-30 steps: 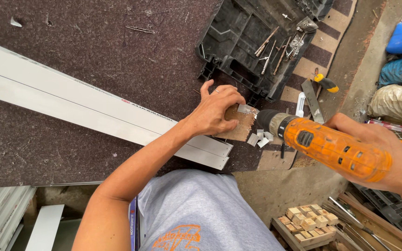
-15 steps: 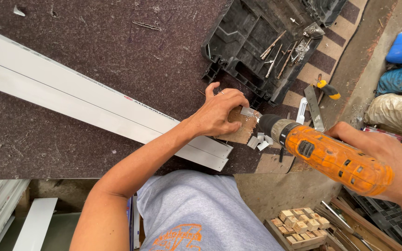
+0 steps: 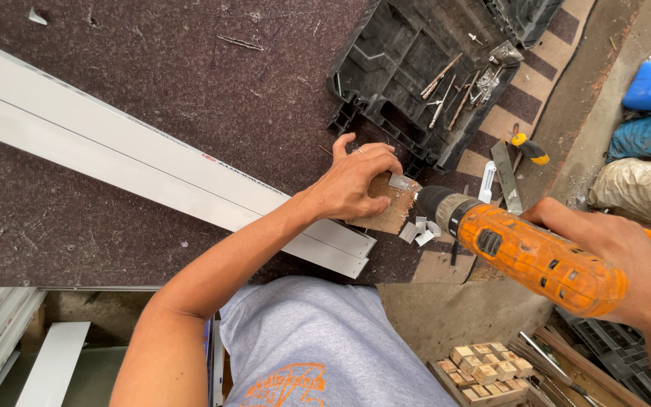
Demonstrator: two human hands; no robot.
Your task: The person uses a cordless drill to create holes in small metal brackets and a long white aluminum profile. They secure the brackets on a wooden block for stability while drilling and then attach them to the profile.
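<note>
A long white profile (image 3: 152, 169) lies across the dark felt-covered bench (image 3: 190, 83), its end just beside the left hand (image 3: 356, 185), which presses down with curled fingers on a small metal piece (image 3: 399, 182) lying on a wood scrap (image 3: 389, 211). The right hand (image 3: 612, 249) wraps closed around the orange drill (image 3: 521, 252), chuck at the piece. Compared with half a second ago, both hands sit much the same, and the drill's nose remains at the scrap's edge.

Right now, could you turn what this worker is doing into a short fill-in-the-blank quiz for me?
1. The right hand holds a drill coloured ____.
2. The left hand presses on a small ____ block.
3. The long white strip lies on a dark ____ mat.
4. The open black case holds loose drill ____.

Missing words: orange; wooden; purple; bits
</note>
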